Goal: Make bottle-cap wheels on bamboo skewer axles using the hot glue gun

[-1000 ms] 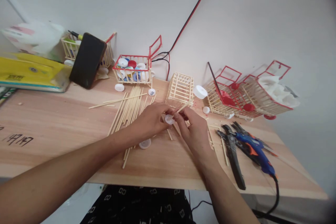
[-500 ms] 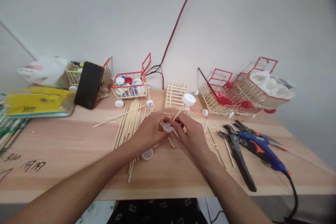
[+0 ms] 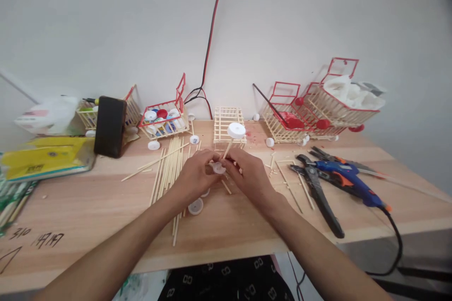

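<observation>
My left hand (image 3: 196,175) is closed, its fingertips pinching a small translucent bottle cap (image 3: 218,168). My right hand (image 3: 251,175) grips a thin wooden stick (image 3: 228,149) that slants upward, with a white bottle cap (image 3: 236,130) on its upper end. The fingertips of both hands meet around the translucent cap, at the stick's lower end; whether stick and cap touch is hidden. Just below the hands lies another thin stick (image 3: 226,186). A loose round cap (image 3: 195,206) rests on the table near my left wrist, with a second one partly hidden by the hand.
Behind my hands stands a wooden-stick frame (image 3: 226,117). A cart of caps (image 3: 164,122) is left of it; red-trimmed carts (image 3: 287,122) stand right. Many loose sticks (image 3: 171,164) lie left. Pliers (image 3: 318,197) and a blue glue gun (image 3: 348,181) lie right; a phone (image 3: 110,127) leans left.
The camera view has turned slightly, so the table items sit further left. Both hands keep their hold on the stick and the translucent cap, with little other motion.
</observation>
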`<state>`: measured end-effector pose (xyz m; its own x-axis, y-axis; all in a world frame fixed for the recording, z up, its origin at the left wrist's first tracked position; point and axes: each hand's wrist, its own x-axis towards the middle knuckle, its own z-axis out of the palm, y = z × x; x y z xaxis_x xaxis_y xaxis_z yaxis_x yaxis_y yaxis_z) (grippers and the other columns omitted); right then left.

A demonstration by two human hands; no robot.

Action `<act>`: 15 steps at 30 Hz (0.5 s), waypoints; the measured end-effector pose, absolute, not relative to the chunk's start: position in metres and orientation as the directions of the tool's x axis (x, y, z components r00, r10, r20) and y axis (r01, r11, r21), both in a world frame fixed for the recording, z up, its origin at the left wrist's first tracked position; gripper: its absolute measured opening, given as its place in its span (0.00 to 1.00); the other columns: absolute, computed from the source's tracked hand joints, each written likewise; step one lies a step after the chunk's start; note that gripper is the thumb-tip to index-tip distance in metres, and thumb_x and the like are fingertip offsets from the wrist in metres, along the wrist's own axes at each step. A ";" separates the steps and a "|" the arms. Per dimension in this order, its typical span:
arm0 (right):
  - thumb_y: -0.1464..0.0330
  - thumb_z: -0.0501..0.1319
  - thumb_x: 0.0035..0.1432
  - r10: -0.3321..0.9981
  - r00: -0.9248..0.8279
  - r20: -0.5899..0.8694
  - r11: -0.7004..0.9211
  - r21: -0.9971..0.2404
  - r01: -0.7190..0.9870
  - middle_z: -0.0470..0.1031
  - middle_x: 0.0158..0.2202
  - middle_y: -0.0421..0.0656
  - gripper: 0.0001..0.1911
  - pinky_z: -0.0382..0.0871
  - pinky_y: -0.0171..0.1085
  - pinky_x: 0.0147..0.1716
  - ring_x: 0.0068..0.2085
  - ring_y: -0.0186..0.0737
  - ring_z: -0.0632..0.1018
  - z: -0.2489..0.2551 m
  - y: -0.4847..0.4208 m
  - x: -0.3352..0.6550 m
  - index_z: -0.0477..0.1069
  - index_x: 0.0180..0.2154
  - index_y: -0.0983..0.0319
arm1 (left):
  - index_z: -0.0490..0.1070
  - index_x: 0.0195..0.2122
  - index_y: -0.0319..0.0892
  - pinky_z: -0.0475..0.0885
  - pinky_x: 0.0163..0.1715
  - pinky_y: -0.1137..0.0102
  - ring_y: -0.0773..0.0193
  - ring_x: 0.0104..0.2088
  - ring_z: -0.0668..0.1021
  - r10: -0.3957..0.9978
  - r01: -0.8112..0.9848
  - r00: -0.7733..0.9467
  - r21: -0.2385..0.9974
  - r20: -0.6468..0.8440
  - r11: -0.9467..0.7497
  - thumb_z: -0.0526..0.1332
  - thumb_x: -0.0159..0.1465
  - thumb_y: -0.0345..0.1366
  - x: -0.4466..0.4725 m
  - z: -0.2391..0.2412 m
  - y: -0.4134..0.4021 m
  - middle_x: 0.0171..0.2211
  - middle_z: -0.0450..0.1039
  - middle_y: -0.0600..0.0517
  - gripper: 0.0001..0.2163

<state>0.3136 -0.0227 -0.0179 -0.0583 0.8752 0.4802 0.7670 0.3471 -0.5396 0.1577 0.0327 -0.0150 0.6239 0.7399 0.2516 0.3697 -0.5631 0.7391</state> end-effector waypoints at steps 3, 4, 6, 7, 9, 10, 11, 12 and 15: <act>0.68 0.53 0.63 0.878 -0.055 0.476 0.341 -0.540 0.769 0.69 0.28 0.39 0.09 0.57 0.32 0.28 0.29 0.33 0.68 -0.018 -0.023 0.314 0.66 0.30 0.61 | 0.71 0.36 0.42 0.67 0.39 0.68 0.62 0.39 0.75 0.741 0.362 0.625 0.749 0.247 -0.555 0.64 0.55 0.31 0.158 -0.016 0.033 0.36 0.73 0.53 0.07; 0.68 0.53 0.63 0.877 -0.054 0.478 0.341 -0.539 0.770 0.69 0.28 0.39 0.09 0.56 0.32 0.28 0.29 0.33 0.68 -0.018 -0.023 0.314 0.66 0.30 0.61 | 0.71 0.36 0.42 0.67 0.39 0.68 0.62 0.39 0.75 0.741 0.362 0.625 0.749 0.247 -0.555 0.64 0.55 0.31 0.158 -0.016 0.033 0.36 0.74 0.53 0.07; 0.68 0.54 0.63 0.874 -0.054 0.482 0.344 -0.538 0.770 0.68 0.28 0.39 0.09 0.56 0.32 0.29 0.29 0.33 0.67 -0.018 -0.023 0.314 0.65 0.30 0.61 | 0.72 0.36 0.42 0.67 0.40 0.68 0.62 0.39 0.75 0.746 0.369 0.620 0.748 0.244 -0.552 0.64 0.55 0.30 0.158 -0.015 0.033 0.36 0.74 0.53 0.07; 0.68 0.54 0.63 0.874 -0.053 0.483 0.344 -0.539 0.768 0.68 0.28 0.39 0.08 0.56 0.32 0.29 0.29 0.33 0.67 -0.018 -0.023 0.314 0.65 0.30 0.61 | 0.72 0.36 0.42 0.67 0.40 0.68 0.62 0.39 0.75 0.749 0.374 0.617 0.747 0.242 -0.550 0.64 0.55 0.30 0.159 -0.015 0.033 0.36 0.74 0.53 0.07; 0.69 0.54 0.62 0.874 -0.054 0.482 0.347 -0.544 0.764 0.68 0.27 0.39 0.08 0.56 0.32 0.29 0.29 0.33 0.68 -0.017 -0.023 0.314 0.65 0.29 0.61 | 0.72 0.36 0.42 0.67 0.40 0.68 0.61 0.39 0.75 0.751 0.380 0.616 0.745 0.239 -0.548 0.64 0.55 0.30 0.159 -0.015 0.033 0.36 0.74 0.53 0.07; 0.69 0.54 0.62 0.876 -0.054 0.479 0.347 -0.547 0.762 0.68 0.28 0.39 0.08 0.56 0.32 0.29 0.29 0.33 0.68 -0.017 -0.024 0.313 0.65 0.30 0.61 | 0.72 0.36 0.42 0.68 0.39 0.68 0.61 0.39 0.75 0.749 0.382 0.618 0.742 0.238 -0.550 0.64 0.55 0.30 0.159 -0.014 0.033 0.36 0.74 0.53 0.07; 0.69 0.54 0.62 0.877 -0.055 0.477 0.346 -0.549 0.761 0.68 0.28 0.39 0.08 0.56 0.32 0.29 0.29 0.33 0.68 -0.017 -0.024 0.313 0.65 0.30 0.61 | 0.72 0.36 0.42 0.68 0.39 0.68 0.61 0.39 0.75 0.748 0.384 0.620 0.738 0.238 -0.554 0.64 0.55 0.30 0.159 -0.014 0.033 0.36 0.74 0.53 0.07; 0.69 0.54 0.62 0.878 -0.055 0.476 0.346 -0.549 0.761 0.68 0.28 0.39 0.08 0.56 0.32 0.29 0.29 0.33 0.67 -0.017 -0.024 0.313 0.65 0.30 0.61 | 0.72 0.36 0.42 0.68 0.39 0.68 0.61 0.39 0.75 0.745 0.384 0.622 0.735 0.242 -0.559 0.65 0.55 0.30 0.159 -0.014 0.033 0.36 0.74 0.53 0.08; 0.69 0.54 0.62 0.875 -0.058 0.480 0.351 -0.549 0.759 0.68 0.27 0.39 0.08 0.56 0.32 0.29 0.29 0.33 0.67 -0.017 -0.024 0.313 0.64 0.29 0.61 | 0.72 0.36 0.42 0.68 0.39 0.67 0.61 0.39 0.75 0.743 0.383 0.622 0.731 0.247 -0.564 0.65 0.54 0.30 0.160 -0.014 0.033 0.36 0.75 0.53 0.08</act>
<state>0.3130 -0.0240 -0.0171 -0.0578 0.8754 0.4799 0.7589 0.3509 -0.5486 0.1598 0.0332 -0.0144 0.6222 0.7428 0.2473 0.3832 -0.5645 0.7311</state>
